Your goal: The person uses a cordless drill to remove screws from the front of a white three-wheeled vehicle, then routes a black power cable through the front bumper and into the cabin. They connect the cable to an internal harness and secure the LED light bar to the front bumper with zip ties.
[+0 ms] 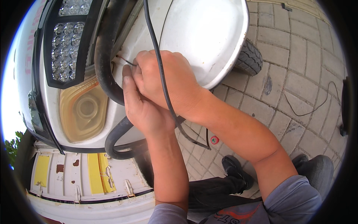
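Note:
My hands are together in front of the vehicle's white body panel. A thin wire (128, 62) with a reddish end sticks out from between the fingertips. My right hand (167, 78) is closed, its thumb and fingers pinching this wire. Below it, my left hand (143, 110) presses its fingers up against the right one; what they grip is hidden. A black cable (161, 67) hangs from above, crosses over the back of my right hand and wrist, and curves down past the forearms. Behind my hands runs a thick black tubular bar (106, 71).
An LED light cluster (68, 44) and a yellowed lamp (85, 108) are at left. A white fender (205, 33) with a tyre (249, 58) stands at upper right. On the paving lie a red cap (214, 140) and a loose thin cable (304, 115). A white truck-bed panel (80, 175) is lower left.

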`<state>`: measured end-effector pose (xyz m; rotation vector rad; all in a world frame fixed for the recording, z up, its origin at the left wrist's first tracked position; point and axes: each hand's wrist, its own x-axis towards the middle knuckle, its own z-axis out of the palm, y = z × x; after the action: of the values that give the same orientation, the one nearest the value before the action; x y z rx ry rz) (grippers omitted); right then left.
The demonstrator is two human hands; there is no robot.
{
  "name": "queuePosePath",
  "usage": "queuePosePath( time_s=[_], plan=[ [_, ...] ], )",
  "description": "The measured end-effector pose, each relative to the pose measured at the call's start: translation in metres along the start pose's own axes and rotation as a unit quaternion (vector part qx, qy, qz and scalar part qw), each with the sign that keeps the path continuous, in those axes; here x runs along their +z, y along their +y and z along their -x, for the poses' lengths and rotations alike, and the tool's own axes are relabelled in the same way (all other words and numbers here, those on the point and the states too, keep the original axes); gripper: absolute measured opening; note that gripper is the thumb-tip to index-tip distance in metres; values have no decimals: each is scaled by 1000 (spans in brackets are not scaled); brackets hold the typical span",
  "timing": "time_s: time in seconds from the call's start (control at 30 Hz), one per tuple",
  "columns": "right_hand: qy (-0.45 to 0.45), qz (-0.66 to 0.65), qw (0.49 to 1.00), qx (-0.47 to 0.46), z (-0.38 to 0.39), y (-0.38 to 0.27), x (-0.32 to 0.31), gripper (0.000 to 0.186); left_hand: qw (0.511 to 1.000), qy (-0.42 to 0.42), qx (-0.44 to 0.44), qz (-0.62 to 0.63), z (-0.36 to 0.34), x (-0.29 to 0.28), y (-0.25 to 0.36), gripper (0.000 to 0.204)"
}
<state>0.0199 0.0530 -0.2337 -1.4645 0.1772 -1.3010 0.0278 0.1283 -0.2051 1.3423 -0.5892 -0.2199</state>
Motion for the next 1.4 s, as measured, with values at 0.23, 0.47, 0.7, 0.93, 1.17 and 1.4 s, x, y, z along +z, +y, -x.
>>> queuePosePath(
  time_s=[0.23, 0.47, 0.7, 0.93, 1.17, 1.4],
  plan=[
    [-35, 35, 999, 5, -6, -4, 2, 18, 1000, 19, -5, 11, 2, 1, 3, 42],
    [-71, 15, 997, 12, -18, -6, -5, 20, 998, -36, 12, 49, 1, -9, 1, 40],
    [-60, -7, 998, 26, -26, -6, -8, 21, 999, -9, 21, 48, 0, 6, 4, 42],
    [-21, -15, 999, 26, -27, -2, -5, 21, 998, -4, -2, 63, 5, 14, 5, 46],
    [19, -20, 999, 23, -25, 0, 3, 24, 998, -12, -6, 55, 11, 8, 2, 49],
    [30, 7, 1000, 5, -23, -2, 7, 28, 1000, -14, -27, -10, 18, 5, 15, 50]
  ],
)
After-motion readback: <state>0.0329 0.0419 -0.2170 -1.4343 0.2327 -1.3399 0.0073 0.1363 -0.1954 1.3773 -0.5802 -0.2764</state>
